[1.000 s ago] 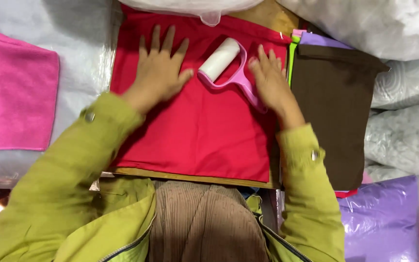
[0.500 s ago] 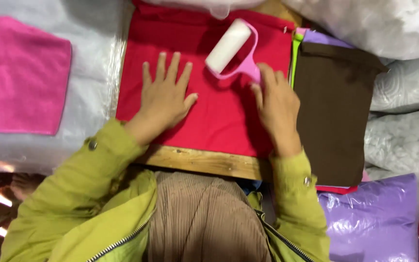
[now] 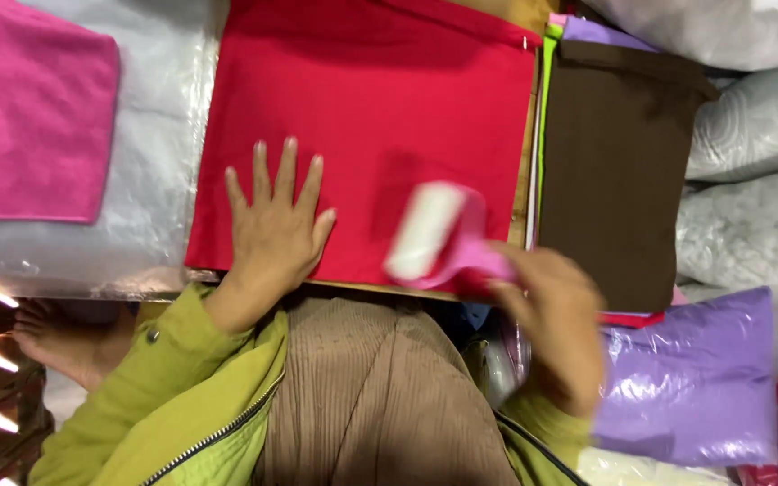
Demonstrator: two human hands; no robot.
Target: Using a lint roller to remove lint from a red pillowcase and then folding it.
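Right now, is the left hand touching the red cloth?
Touching. The head view shows the left hand lying flat, fingers spread, on the red cloth.

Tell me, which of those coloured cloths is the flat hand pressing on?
The red cloth in the middle. The left hand lies spread flat on it, while the pink cloth and the brown cloth lie untouched at either side.

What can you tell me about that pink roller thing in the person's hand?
The lint roller has a white cylindrical roll on a pink frame and handle that looks like plastic. It is blurred by motion, so fine detail is lost. It lies tilted, roll end toward the upper left, over the lower right part of the red cloth; whether it touches the cloth cannot be told. The right hand grips its handle; the left hand rests flat on the cloth beside it.
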